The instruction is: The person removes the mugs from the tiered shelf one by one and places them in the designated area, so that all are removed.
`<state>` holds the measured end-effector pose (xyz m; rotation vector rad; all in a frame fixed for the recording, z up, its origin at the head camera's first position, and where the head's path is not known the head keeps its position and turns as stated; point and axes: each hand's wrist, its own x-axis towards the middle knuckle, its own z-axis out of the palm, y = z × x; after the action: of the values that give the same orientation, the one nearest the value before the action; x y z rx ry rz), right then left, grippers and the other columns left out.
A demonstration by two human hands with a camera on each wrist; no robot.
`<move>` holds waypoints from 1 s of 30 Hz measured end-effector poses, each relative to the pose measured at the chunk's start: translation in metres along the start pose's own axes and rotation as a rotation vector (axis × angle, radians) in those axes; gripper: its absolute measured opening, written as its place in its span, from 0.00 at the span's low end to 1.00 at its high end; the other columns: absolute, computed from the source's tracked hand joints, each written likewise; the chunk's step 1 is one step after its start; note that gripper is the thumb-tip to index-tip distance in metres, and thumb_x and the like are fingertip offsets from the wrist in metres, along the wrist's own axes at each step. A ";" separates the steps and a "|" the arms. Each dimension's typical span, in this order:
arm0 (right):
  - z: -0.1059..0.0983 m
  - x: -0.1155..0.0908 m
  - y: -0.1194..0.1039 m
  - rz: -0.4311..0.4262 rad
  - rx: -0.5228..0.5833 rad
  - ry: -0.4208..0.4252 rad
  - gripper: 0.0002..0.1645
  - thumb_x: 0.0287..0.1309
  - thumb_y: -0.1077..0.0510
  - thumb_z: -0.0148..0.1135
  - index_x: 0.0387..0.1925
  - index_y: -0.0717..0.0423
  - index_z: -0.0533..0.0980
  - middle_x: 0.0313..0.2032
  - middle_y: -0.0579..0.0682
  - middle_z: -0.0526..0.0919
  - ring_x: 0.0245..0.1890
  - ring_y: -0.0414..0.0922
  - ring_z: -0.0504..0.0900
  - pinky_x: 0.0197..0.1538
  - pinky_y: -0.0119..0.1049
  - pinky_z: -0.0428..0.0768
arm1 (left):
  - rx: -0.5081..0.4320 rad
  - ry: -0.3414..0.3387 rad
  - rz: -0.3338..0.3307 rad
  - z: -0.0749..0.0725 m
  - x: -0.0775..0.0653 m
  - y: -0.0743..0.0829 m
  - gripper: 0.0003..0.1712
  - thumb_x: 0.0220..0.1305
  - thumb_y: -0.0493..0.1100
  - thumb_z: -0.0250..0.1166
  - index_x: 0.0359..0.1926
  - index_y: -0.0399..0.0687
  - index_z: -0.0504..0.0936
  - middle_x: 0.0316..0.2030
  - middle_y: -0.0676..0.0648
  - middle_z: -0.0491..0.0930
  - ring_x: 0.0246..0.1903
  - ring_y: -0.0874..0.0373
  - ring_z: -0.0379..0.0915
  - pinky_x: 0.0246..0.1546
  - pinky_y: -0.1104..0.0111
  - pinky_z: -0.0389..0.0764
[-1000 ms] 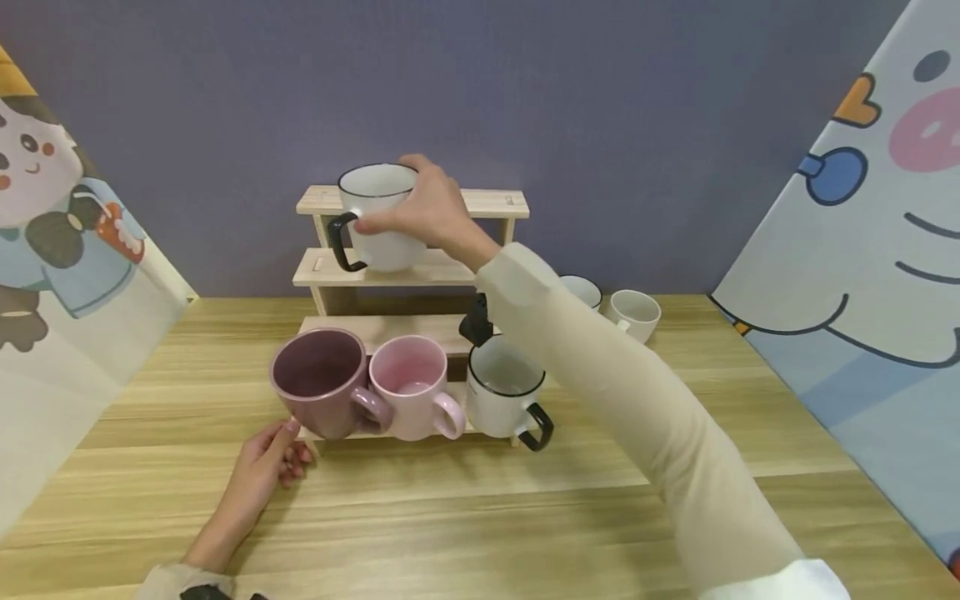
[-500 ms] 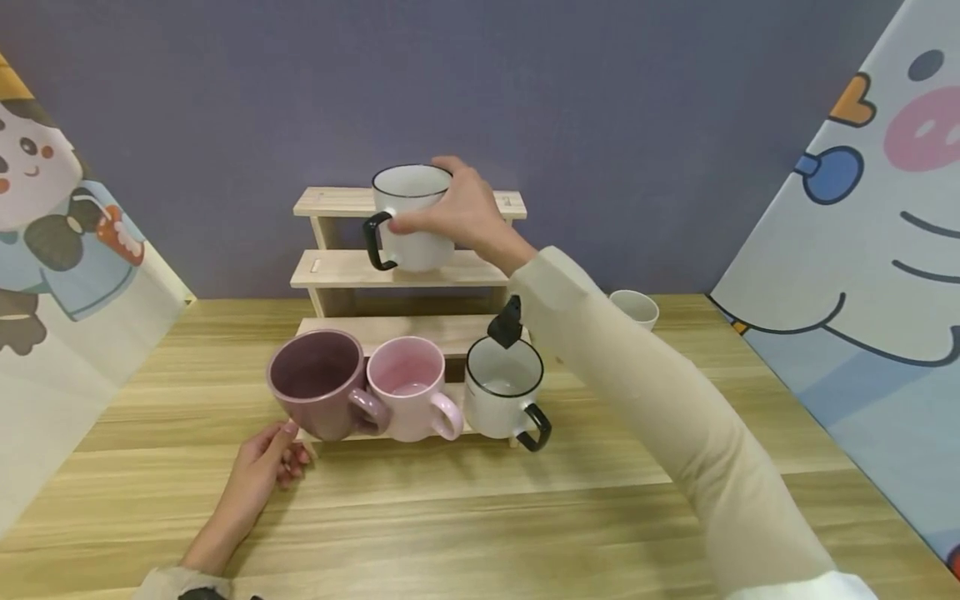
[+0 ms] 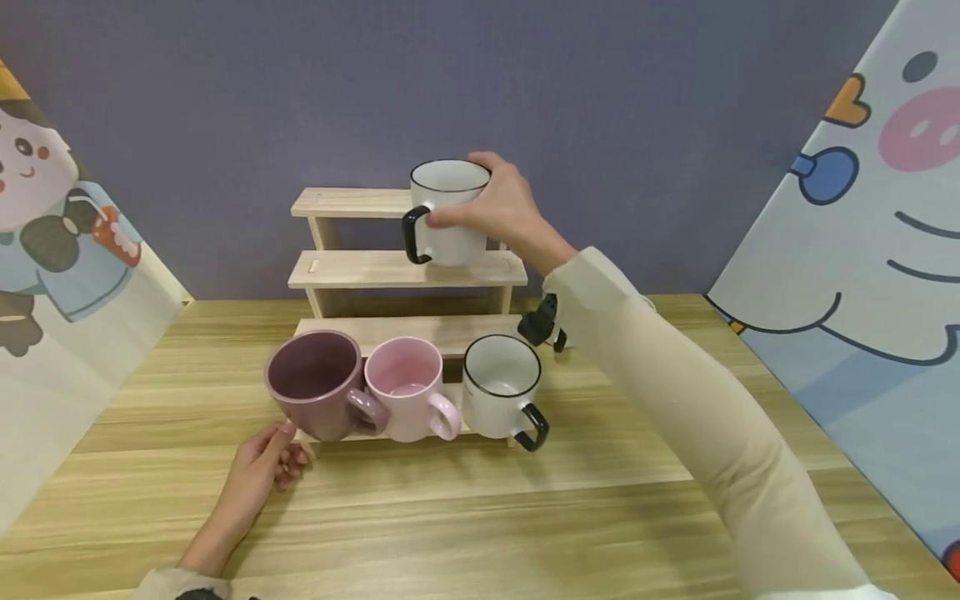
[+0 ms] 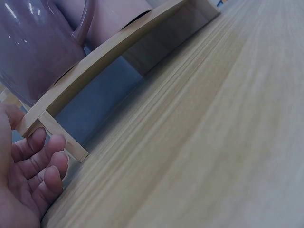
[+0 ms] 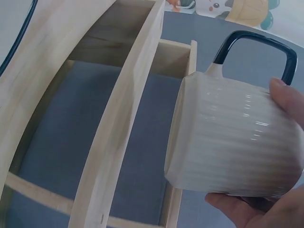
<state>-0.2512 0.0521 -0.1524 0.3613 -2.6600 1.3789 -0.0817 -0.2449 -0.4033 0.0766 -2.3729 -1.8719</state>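
Fingers of the right hand (image 3: 510, 205) grip the white mug (image 3: 454, 243) at the wooden rack's (image 3: 356, 268) upper right; the left hand (image 3: 258, 463) pinches the rack's front-left corner. Probably stiff, slick, breakable: best held round the body.

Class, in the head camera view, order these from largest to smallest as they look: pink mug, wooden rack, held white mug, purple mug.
1. Wooden rack
2. Purple mug
3. Pink mug and held white mug: too alike to rank
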 end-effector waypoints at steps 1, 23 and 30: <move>-0.002 -0.001 0.002 0.004 0.008 0.002 0.60 0.32 0.48 0.81 0.69 0.48 0.59 0.57 0.49 0.73 0.51 0.43 0.75 0.50 0.35 0.79 | 0.000 0.000 -0.002 0.000 0.000 0.000 0.18 0.76 0.46 0.45 0.32 0.44 0.76 0.20 0.55 0.77 0.17 0.64 0.69 0.15 0.72 0.71; -0.054 -0.018 0.035 0.025 0.040 0.048 0.60 0.36 0.54 0.79 0.71 0.52 0.55 0.61 0.53 0.70 0.55 0.46 0.73 0.56 0.41 0.76 | 0.020 0.006 0.017 -0.003 0.003 -0.001 0.17 0.76 0.46 0.45 0.32 0.61 0.78 0.19 0.56 0.77 0.17 0.65 0.69 0.15 0.72 0.72; -0.070 -0.029 0.053 0.064 0.035 0.072 0.60 0.37 0.54 0.79 0.71 0.51 0.55 0.62 0.54 0.69 0.56 0.48 0.72 0.58 0.44 0.74 | 0.012 -0.011 0.004 -0.002 0.004 -0.002 0.20 0.76 0.46 0.45 0.34 0.37 0.76 0.20 0.55 0.77 0.17 0.64 0.69 0.15 0.72 0.72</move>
<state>-0.2370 0.1430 -0.1602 0.2274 -2.6141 1.4301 -0.0857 -0.2478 -0.4043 0.0629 -2.3904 -1.8616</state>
